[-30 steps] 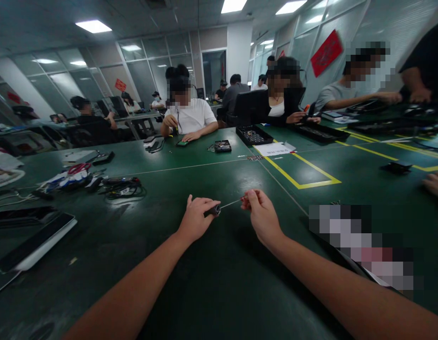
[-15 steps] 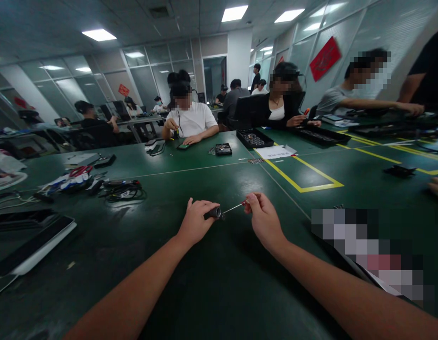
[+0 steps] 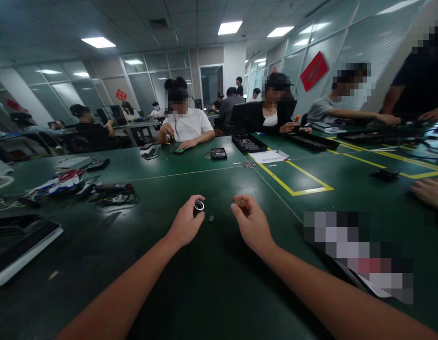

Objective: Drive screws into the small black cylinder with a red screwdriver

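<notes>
My left hand [image 3: 187,219] is wrapped around a short black cylinder [image 3: 198,206], whose open, silver-rimmed end faces me. On the green table just right of that hand lies a small greyish round piece [image 3: 211,218], touched by neither hand. My right hand [image 3: 252,217] is closed, thumb against fingers, on a thin screwdriver [image 3: 239,202]. Only a little of its reddish, clear handle shows, and its shaft is faint. A gap of table separates the two hands.
Bundled cables [image 3: 116,193] and a flat black-and-white device [image 3: 31,250] lie on the left. Ahead are a small black box [image 3: 218,153], a parts tray [image 3: 249,143] and white paper [image 3: 268,157]. Co-workers sit across the table; another person's hand [image 3: 429,191] rests at right.
The screwdriver tip has come away from the cylinder. My left hand has shifted left and turned the cylinder's open end toward me. The small round piece now lies apart on the table.
</notes>
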Available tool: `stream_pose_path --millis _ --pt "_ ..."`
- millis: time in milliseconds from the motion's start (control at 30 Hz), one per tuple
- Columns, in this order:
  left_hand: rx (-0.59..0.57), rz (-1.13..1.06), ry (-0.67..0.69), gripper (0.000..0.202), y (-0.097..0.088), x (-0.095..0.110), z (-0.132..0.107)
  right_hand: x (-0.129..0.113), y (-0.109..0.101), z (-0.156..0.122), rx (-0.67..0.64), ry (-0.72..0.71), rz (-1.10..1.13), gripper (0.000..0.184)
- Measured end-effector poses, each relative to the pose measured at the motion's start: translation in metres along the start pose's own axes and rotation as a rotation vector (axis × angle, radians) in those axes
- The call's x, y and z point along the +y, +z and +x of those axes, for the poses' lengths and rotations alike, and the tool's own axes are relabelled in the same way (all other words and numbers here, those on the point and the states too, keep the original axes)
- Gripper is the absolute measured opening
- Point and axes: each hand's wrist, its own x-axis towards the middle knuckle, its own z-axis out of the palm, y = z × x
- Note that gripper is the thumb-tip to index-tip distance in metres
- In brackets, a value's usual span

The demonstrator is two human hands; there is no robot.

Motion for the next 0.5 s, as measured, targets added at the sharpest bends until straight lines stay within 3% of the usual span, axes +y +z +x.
stream_pose_path --millis 267,500 --pt "-0.222 0.149 -0.043 0.017 -0.003 0.010 0.007 0.009 -0.001 0.000 -0.033 -0.028 -0.140 0.029" --pt "-0.424 0.402 0.026 0.030 0.007 0.006 0.013 0.017 0.000 0.001 -0.062 0.034 -0.140 0.030"
